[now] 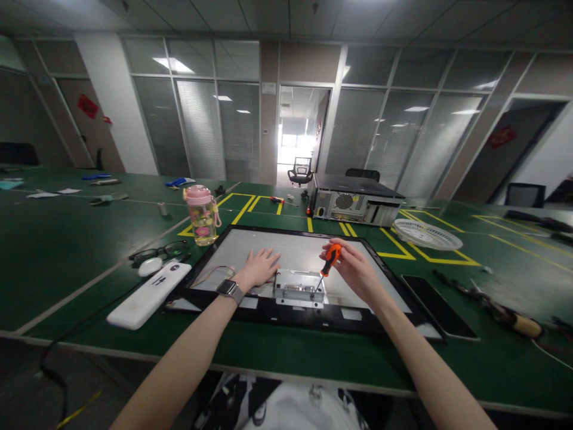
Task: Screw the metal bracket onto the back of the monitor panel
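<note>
A monitor panel [233, 251] with a black frame lies flat on the green table in front of me. Near its front edge sits a metal bracket [290, 279] with holes in it. My right hand [351, 263] grips an orange and black screwdriver [331, 260], tilted, its tip down at the bracket's right part. Whether the tip sits in a screw is too small to tell. My left hand [258, 267], with a watch [230, 289] on the wrist, lies flat on the panel just left of the bracket, fingers spread.
Left of the panel are a white power bank [150, 295], a white mouse [150, 267], glasses [165, 252] and a pink-lidded bottle [201, 218]. Behind stands a computer case [358, 200]; a white basket [427, 234] is at right. A phone [439, 306] lies by the panel's right edge.
</note>
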`<state>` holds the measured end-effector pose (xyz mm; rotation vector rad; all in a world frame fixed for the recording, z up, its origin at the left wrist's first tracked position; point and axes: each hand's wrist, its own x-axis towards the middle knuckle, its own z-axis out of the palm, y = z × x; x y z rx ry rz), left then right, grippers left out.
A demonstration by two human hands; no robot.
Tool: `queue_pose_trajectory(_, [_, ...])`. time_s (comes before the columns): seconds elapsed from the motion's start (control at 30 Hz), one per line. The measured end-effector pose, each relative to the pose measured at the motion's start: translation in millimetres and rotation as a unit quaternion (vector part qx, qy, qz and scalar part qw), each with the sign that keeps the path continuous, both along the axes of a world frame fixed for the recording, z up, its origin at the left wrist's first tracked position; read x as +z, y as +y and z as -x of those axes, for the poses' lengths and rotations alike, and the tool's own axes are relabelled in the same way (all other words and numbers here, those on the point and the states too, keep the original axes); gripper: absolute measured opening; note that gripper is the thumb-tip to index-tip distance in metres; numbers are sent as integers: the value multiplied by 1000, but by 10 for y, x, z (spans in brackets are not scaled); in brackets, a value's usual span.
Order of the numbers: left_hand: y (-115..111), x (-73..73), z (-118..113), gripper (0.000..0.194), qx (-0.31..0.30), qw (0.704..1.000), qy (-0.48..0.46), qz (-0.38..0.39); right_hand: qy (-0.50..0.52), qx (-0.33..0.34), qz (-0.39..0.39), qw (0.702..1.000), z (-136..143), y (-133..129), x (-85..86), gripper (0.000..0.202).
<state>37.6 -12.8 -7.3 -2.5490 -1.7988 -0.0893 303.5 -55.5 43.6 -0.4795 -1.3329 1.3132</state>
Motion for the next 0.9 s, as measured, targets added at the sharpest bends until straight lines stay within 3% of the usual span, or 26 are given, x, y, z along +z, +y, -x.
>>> queue_pose_trajectory(0.33, [-5, 4, -4, 48, 3, 1000, -7, 0, -6, -34, -10, 999, -12, 24, -37, 26])
queue_pose_trajectory(0.67, [14, -28, 10, 49, 1, 1000, -5, -3, 5, -18, 2, 1000, 2, 1, -16, 30])
queue_pose_trajectory(0.9, [22, -36, 18, 49, 0, 1000, -7, -2, -37, -142, -20, 989, -26, 82, -96, 29])
